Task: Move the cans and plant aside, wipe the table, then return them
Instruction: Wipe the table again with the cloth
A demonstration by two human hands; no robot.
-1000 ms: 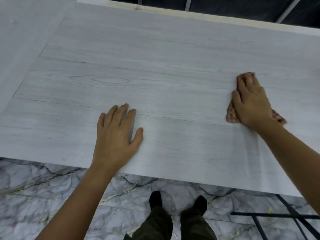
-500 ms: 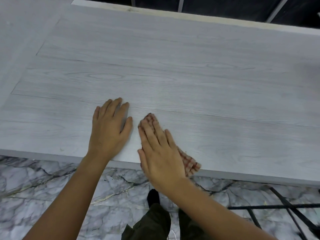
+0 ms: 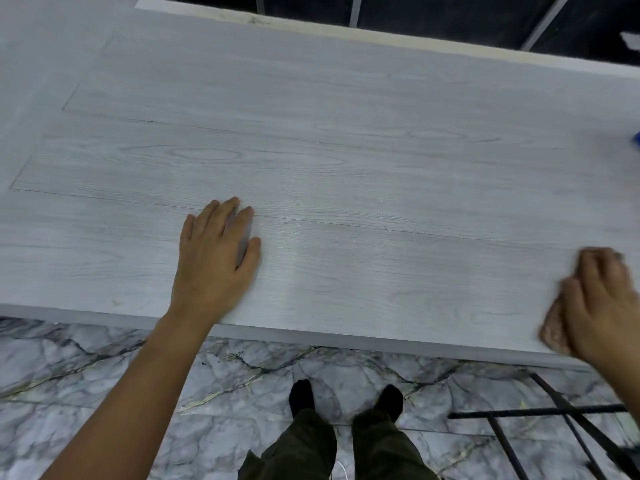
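Observation:
A pale grey wood-grain table [image 3: 346, 150] fills the view. My left hand [image 3: 216, 258] lies flat on it near the front edge, fingers straight. At the far right, close to the front edge, my right hand [image 3: 599, 303] presses flat on a red checked cloth [image 3: 554, 329]; it is blurred by motion, and only a corner of the cloth shows under the palm. No cans or plant are in view, apart from a sliver of something blue [image 3: 636, 142] at the right border.
The table's front edge [image 3: 346, 337] runs across the lower part of the view, above a marble-patterned floor [image 3: 86, 368]. My feet [image 3: 346, 400] stand just below it. A black metal frame [image 3: 554, 427] sits low on the right.
My right hand has swept the cloth from beside the left hand along the front edge to the far right. One second ago it was farther back on the right. The left hand stayed put.

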